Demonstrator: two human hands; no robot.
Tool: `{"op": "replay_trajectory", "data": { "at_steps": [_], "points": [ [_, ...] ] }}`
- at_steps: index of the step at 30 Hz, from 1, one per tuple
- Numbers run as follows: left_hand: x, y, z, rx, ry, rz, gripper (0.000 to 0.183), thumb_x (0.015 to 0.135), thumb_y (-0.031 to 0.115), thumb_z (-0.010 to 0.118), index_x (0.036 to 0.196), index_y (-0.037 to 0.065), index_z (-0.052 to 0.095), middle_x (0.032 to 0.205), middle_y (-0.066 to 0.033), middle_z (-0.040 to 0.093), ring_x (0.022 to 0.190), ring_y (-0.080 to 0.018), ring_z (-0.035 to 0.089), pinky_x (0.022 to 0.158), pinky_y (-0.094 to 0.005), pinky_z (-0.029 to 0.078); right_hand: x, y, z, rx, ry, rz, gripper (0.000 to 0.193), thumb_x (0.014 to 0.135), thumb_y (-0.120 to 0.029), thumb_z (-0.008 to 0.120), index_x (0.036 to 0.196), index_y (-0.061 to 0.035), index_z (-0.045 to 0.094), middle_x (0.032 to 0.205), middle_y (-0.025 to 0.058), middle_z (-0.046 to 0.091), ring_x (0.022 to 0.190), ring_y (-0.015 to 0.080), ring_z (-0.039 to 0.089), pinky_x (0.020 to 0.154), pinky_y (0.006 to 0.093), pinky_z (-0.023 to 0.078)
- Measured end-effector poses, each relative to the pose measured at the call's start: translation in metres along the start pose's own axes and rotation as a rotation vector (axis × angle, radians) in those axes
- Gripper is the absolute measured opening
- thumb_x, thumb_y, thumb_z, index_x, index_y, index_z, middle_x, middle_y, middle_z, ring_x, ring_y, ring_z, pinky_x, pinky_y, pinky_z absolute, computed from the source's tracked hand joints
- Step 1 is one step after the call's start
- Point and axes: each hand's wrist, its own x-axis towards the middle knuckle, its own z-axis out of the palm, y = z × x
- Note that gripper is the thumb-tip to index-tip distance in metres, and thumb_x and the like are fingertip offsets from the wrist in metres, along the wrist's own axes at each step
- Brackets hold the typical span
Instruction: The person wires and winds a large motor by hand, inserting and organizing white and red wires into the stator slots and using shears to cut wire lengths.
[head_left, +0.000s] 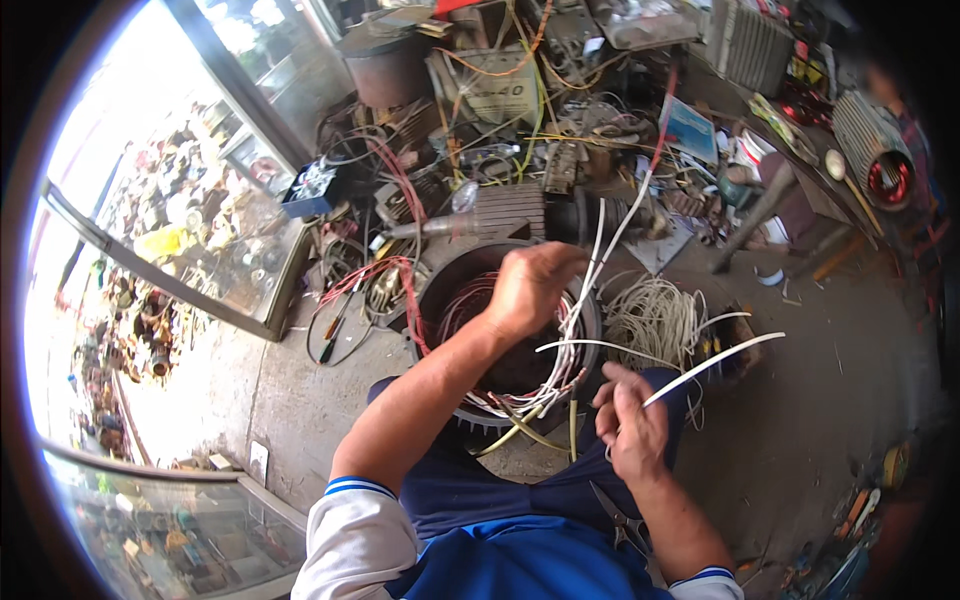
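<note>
Between my knees stands a round dark motor housing (432, 300), with red winding wires and many white-sleeved leads (562, 365) along its inner edge. Over its far right rim, my left hand (535, 285) has its fingers closed at the white-sleeved leads that rise up and to the right; its fingertips are partly hidden. One lead (655, 165) runs on, turning red toward its far end. My right hand (635, 425), near my right knee, is closed around a length of white sleeving (715, 368) that sticks out to the right. Scissors (622, 522) lie on my lap.
A coil of white sleeving (650, 318) lies right of the housing. Beyond it sit a ribbed motor part with a shaft (508, 210), a blue box (308, 192) and a heap of scrap. Left is a glass door frame (180, 275); at far right, another motor (880, 150).
</note>
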Motion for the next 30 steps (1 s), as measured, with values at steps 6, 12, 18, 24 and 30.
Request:
{"op": "replay_trajectory", "data": {
  "at_steps": [6, 12, 18, 24, 30],
  "points": [
    [-0.025, 0.019, 0.018, -0.152, -0.328, 0.126, 0.015, 0.083, 0.009, 0.077, 0.096, 0.002, 0.077, 0.088, -0.0167, 0.073, 0.084, -0.0372, 0.071, 0.075, -0.0419, 0.057, 0.079, -0.022, 0.009, 0.174, 0.188, -0.007, 0.029, 0.107, -0.035, 0.059, 0.109, -0.0060, 0.061, 0.083, -0.0020, 0.056, 0.055, 0.0013, 0.042, 0.040, 0.0173, 0.026],
    [-0.044, 0.001, 0.005, -0.505, -0.582, -0.106, 0.021, 0.089, 0.015, 0.078, 0.104, 0.000, 0.079, 0.091, -0.0141, 0.078, 0.084, -0.0210, 0.071, 0.077, -0.0381, 0.054, 0.081, -0.012, -0.012, -0.112, -0.005, -0.067, 0.024, 0.108, -0.028, 0.058, 0.097, -0.0070, 0.056, 0.078, 0.0007, 0.054, 0.053, 0.0047, 0.043, 0.041, 0.0179, 0.026],
    [-0.033, -0.003, 0.033, -0.555, -0.632, -0.145, 0.020, 0.090, 0.015, 0.078, 0.103, -0.001, 0.079, 0.087, -0.0130, 0.077, 0.083, -0.0194, 0.070, 0.075, -0.0374, 0.054, 0.079, -0.026, -0.035, -0.467, -0.003, -0.247, 0.023, 0.107, -0.023, 0.058, 0.094, -0.0042, 0.055, 0.074, 0.0012, 0.058, 0.056, 0.0052, 0.047, 0.049, 0.0200, 0.035],
    [-0.022, -0.001, 0.056, -0.558, -0.581, -0.075, 0.015, 0.083, 0.008, 0.076, 0.095, -0.001, 0.078, 0.081, -0.0126, 0.074, 0.077, -0.0193, 0.068, 0.072, -0.0369, 0.053, 0.070, -0.029, -0.032, -0.740, 0.156, -0.433, 0.020, 0.107, -0.017, 0.058, 0.095, -0.0005, 0.057, 0.075, 0.0019, 0.059, 0.059, 0.0076, 0.049, 0.053, 0.0232, 0.041],
    [-0.035, -0.009, 0.054, -0.553, -0.543, -0.082, 0.015, 0.082, 0.008, 0.077, 0.093, -0.002, 0.078, 0.081, -0.0144, 0.074, 0.079, -0.0226, 0.069, 0.073, -0.0387, 0.053, 0.065, -0.018, -0.024, -0.739, 0.150, -0.446, 0.020, 0.106, -0.017, 0.059, 0.094, -0.0008, 0.058, 0.073, 0.0014, 0.058, 0.058, 0.0070, 0.048, 0.053, 0.0234, 0.040]
  ]
}}
